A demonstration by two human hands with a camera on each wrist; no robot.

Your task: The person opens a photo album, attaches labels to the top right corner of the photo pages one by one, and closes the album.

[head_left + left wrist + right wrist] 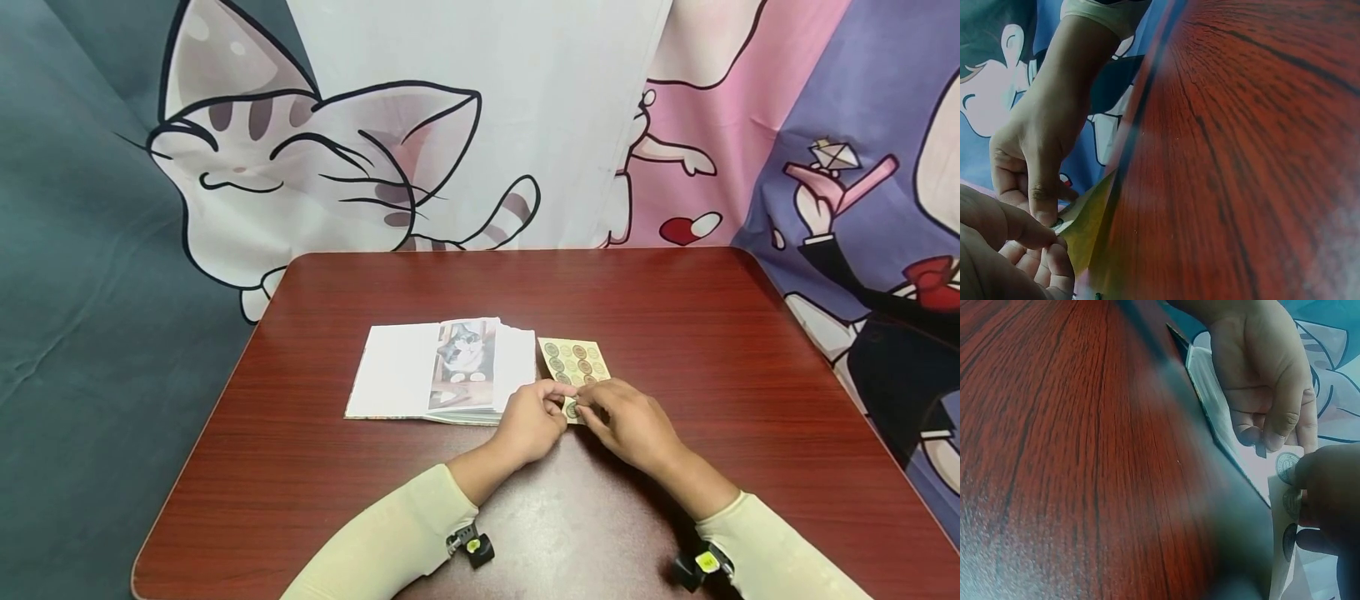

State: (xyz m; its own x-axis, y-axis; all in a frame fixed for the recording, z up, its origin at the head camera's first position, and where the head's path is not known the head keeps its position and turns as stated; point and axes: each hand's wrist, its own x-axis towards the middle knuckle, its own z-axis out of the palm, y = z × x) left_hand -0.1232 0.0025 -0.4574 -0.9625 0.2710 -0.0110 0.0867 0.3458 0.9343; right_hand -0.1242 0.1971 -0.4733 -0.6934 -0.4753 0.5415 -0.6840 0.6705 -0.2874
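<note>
A pale yellow sheet of round stickers (570,354) lies on the table at the right of an open album, its near end beneath both hands. My left hand (531,421) pinches this end between thumb and fingers. The right wrist view shows a small dark piece (1260,450) by the left thumb tip. From the other side my right hand (633,423) holds the sheet, thumb and fingertips close to the left fingertips. In the right wrist view the right fingers lie at the printed stickers (1288,542). The sheet stands bent up in the left wrist view.
The open album (393,367) has white pages and a cat picture (462,362) on its right side. It lies left of the hands on the red-brown wooden table (315,500). Cartoon-printed cloth (480,50) hangs behind the far edge.
</note>
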